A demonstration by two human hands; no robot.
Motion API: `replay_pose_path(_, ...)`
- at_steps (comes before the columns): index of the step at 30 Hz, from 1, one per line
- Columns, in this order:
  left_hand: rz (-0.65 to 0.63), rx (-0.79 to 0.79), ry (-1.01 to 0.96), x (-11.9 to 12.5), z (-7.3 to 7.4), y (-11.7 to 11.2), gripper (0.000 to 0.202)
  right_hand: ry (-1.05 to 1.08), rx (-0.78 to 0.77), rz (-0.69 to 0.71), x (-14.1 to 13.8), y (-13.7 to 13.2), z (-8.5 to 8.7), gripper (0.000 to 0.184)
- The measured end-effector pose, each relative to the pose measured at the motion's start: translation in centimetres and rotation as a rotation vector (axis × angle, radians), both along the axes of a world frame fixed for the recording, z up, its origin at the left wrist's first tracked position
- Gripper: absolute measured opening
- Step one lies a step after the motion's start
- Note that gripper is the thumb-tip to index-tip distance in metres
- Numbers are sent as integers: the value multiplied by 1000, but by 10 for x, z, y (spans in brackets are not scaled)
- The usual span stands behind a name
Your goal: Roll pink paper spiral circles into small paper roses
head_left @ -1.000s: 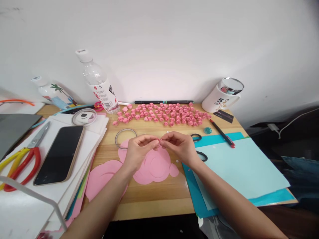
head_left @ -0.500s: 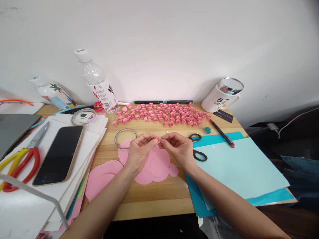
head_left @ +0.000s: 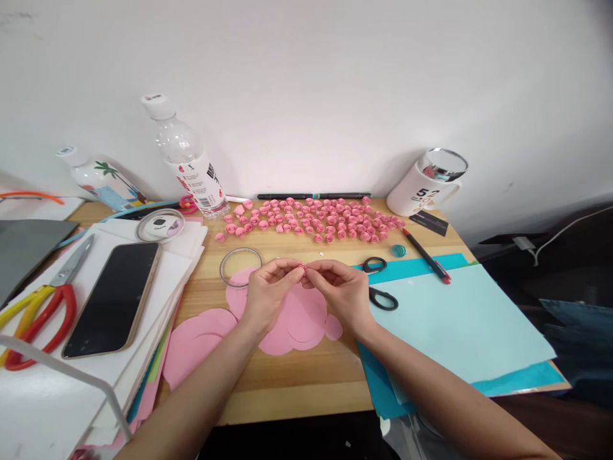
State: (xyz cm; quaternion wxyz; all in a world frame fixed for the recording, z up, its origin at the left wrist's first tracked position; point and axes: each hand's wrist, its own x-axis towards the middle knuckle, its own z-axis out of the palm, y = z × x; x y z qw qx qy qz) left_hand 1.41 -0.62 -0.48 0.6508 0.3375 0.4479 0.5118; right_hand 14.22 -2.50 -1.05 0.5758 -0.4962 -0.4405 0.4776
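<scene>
Between the fingertips of both hands is a small pink paper roll (head_left: 303, 268), mostly covered by the fingers. My left hand (head_left: 271, 291) pinches it from the left, and my right hand (head_left: 342, 291) pinches it from the right. Beneath the hands, pink paper circles (head_left: 301, 326) overlap on the wooden table (head_left: 287, 390). More pink paper (head_left: 198, 338) lies near the left forearm. Behind the hands, many rolled pink paper roses (head_left: 330, 220) spread along the back of the table. A roll of tape (head_left: 241, 267) rests flat beside my left hand.
Black-handled scissors (head_left: 383, 298) and light blue paper sheets (head_left: 460, 319) lie at right, with a pen (head_left: 428, 257) and a white mug (head_left: 424, 182) behind. At left are a phone (head_left: 115, 300), red-and-yellow scissors (head_left: 48, 313), stacked paper (head_left: 33, 402) and a plastic bottle (head_left: 189, 160).
My right hand has shifted slightly left, bringing its fingertips closer to the left ones around the paper roll. Everything on the table stays where it was.
</scene>
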Motion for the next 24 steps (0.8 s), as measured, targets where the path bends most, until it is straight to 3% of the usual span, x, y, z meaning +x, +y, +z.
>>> replay_pose_path(24,31,119,118,1,-3,0,13,-146,116,-8,2,1,-3,10)
